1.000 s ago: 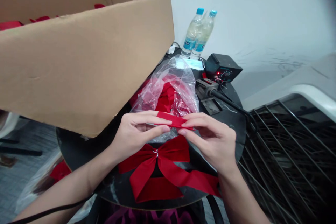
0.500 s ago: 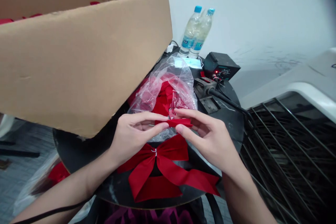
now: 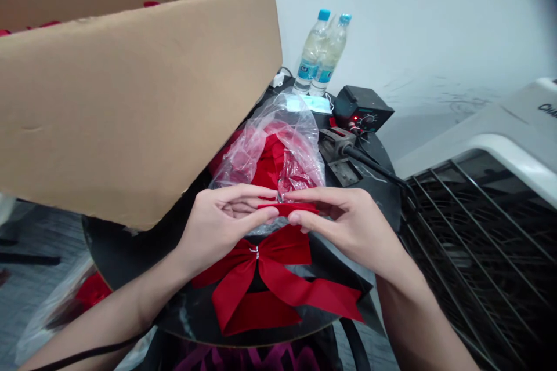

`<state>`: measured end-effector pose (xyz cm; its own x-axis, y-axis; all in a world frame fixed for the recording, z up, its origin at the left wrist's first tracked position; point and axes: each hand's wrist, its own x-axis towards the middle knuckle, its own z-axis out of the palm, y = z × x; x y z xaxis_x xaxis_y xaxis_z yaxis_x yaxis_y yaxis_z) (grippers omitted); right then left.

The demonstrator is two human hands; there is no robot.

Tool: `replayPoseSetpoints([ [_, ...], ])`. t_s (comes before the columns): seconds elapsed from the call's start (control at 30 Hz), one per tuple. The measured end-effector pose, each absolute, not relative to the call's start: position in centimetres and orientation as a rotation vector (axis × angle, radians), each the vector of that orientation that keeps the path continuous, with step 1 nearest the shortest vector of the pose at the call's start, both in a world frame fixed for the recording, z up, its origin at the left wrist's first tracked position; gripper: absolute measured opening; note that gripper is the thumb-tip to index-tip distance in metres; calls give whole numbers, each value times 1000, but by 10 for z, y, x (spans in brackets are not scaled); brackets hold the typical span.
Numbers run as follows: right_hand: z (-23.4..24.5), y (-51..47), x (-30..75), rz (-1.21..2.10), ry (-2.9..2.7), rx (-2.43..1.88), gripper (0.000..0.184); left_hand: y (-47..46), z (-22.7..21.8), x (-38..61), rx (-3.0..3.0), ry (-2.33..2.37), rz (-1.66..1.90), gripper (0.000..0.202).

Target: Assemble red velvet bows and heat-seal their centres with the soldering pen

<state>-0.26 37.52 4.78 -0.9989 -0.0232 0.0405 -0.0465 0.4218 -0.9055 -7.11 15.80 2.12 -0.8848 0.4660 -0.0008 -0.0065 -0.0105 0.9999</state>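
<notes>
Ribbon strip (image 3: pixel 288 208), red, short: pinched at centre frame between the thumbs and fingertips of the left hand (image 3: pixel 221 223) and right hand (image 3: pixel 348 226), both partly closed, above a round black tabletop (image 3: pixel 117 249). Red bow (image 3: pixel 243 278), finished, with a silver wire twist (image 3: pixel 255 253) at its knot, lying just below the hands. Clear plastic bag (image 3: pixel 265 151), holding red ribbon, just behind them. Cardboard box (image 3: pixel 130 104), upper left, red pieces inside. Two water bottles (image 3: pixel 319 52), blue caps, upper centre. Face mask (image 3: pixel 308 104) beside them. Soldering station (image 3: pixel 361 110), black, red light on. Wire fan guard (image 3: pixel 470 255), lower right.
</notes>
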Motion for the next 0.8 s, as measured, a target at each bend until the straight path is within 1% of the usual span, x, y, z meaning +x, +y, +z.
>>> replayPoseSetpoints([
  [0.07,50,376,-4,1641,-2670,70,29,158,22,-71,477,1928,1952,33],
  [0.2,49,376,-10,1926,-2634,97,18,156,22,-73,494,1933,1927,31],
  [0.33,47,376,-15,1923,-2705,152,16,156,22,-78,514,1955,1848,30],
  [0.53,47,377,-20,1767,-2846,318,14,156,22,-79,515,1873,1681,25],
  [0.7,48,376,-23,1344,-2927,449,10,156,19,-79,602,1974,1673,21],
  [0.8,48,375,-23,1267,-2979,483,8,155,15,-80,736,2092,1620,20],
])
